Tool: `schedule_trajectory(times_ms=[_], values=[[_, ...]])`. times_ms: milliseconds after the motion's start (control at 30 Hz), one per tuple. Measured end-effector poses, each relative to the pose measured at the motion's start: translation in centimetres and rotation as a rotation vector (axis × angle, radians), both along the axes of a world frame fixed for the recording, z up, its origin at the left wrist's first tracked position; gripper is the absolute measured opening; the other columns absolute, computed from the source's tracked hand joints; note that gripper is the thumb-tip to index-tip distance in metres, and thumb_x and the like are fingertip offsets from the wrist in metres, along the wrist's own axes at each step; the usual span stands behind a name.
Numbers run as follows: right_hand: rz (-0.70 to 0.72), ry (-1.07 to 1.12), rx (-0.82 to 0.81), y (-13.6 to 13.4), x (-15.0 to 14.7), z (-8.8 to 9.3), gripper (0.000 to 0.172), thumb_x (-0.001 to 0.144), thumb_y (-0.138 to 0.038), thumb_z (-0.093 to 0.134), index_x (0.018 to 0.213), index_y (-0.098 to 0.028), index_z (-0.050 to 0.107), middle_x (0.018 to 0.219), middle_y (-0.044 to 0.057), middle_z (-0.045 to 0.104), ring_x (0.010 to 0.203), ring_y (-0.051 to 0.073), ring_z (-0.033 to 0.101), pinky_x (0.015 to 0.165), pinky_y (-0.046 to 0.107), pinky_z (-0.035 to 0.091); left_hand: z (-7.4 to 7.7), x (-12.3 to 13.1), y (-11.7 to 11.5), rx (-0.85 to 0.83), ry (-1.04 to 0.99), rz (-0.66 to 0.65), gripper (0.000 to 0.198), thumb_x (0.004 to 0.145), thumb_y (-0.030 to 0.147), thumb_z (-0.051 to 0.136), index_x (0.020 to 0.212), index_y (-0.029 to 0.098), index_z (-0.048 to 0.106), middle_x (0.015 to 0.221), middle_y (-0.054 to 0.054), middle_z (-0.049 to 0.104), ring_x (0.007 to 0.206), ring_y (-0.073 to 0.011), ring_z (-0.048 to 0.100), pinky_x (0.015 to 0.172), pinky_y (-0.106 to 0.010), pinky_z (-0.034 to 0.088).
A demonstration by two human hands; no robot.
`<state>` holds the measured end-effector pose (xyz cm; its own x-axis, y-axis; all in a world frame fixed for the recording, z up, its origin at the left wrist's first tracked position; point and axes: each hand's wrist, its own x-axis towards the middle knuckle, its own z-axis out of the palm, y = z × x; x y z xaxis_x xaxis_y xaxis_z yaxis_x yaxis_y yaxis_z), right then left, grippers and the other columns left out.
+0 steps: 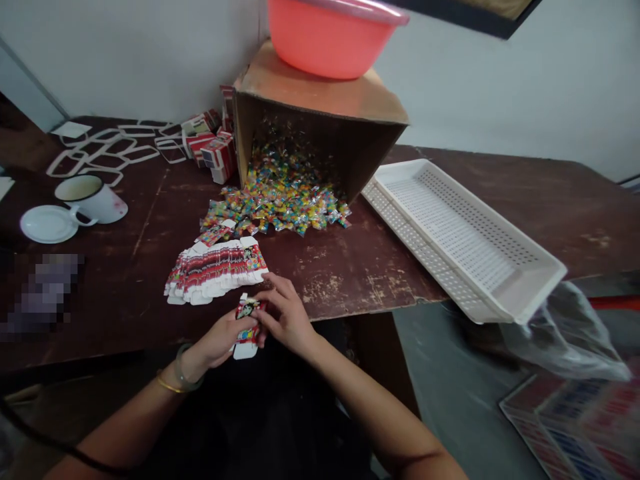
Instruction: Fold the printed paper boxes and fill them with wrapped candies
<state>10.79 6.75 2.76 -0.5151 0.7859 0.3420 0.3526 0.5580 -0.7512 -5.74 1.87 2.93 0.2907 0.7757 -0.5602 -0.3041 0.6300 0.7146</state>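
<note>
Both hands meet at the near edge of the dark wooden table (125, 267), gripping one small red-and-white printed carton (247, 321). My left hand (220, 339) holds it from below and the left, fingers curled. My right hand (286, 315) pinches its upper right side. Just beyond lies a fanned stack of flat cartons (215, 270) of the same print. Behind that, a heap of colourful wrapped candies (280, 197) spills out of a tipped cardboard box (320, 113).
A pink basin (330, 33) sits on top of the box. A white perforated tray (465, 233) overhangs the table's right edge. Folded cartons (213, 143) and white strips lie at the back left, near a white mug (93, 197) and lid (49, 223).
</note>
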Motion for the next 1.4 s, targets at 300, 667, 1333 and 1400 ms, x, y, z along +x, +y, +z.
schedule_trajectory(times_ms=[300, 667, 1333, 1400], values=[[0.008, 0.025, -0.113, -0.9, 0.2, 0.9, 0.011, 0.084, -0.031, 0.069, 0.091, -0.022, 0.069, 0.131, 0.008, 0.059, 0.128, 0.025, 0.045, 0.106, 0.046, 0.038, -0.2, 0.3, -0.6, 0.111, 0.06, -0.035, 0.021, 0.072, 0.025, 0.067, 0.086, 0.019, 0.053, 0.053, 0.003, 0.062, 0.046, -0.0133, 0.055, 0.05, -0.025, 0.042], [0.586, -0.055, -0.437, 0.6, 3.0, 2.8, 0.005, 0.085, -0.022, 0.069, 0.085, -0.02, 0.074, 0.137, 0.004, 0.053, 0.124, 0.017, 0.052, 0.108, 0.033, 0.037, 0.7, -0.3, -0.3, 0.232, -0.03, -0.537, 0.019, 0.072, 0.029, 0.071, 0.082, 0.014, 0.067, 0.075, -0.006, 0.071, 0.067, -0.0185, 0.063, 0.064, -0.028, 0.047], [-0.015, 0.761, -1.61, -9.4, 4.9, -4.6, 0.035, 0.068, -0.041, 0.081, 0.086, -0.015, 0.065, 0.076, -0.001, 0.061, 0.064, 0.007, 0.056, 0.055, 0.016, 0.045, -4.7, 0.5, -7.9, 0.464, 0.481, -0.199, 0.036, 0.082, 0.035, 0.066, 0.114, 0.021, 0.058, 0.098, -0.005, 0.076, 0.09, -0.0222, 0.072, 0.084, -0.034, 0.054], [-0.023, 0.677, -1.547, -9.8, 4.7, -5.0, 0.034, 0.068, -0.04, 0.081, 0.084, -0.014, 0.068, 0.071, -0.002, 0.061, 0.058, 0.006, 0.054, 0.053, 0.016, 0.045, -4.9, 0.2, -8.6, 0.43, 0.474, -0.223, 0.036, 0.081, 0.035, 0.066, 0.113, 0.021, 0.06, 0.099, -0.004, 0.076, 0.091, -0.0218, 0.071, 0.085, -0.034, 0.053]])
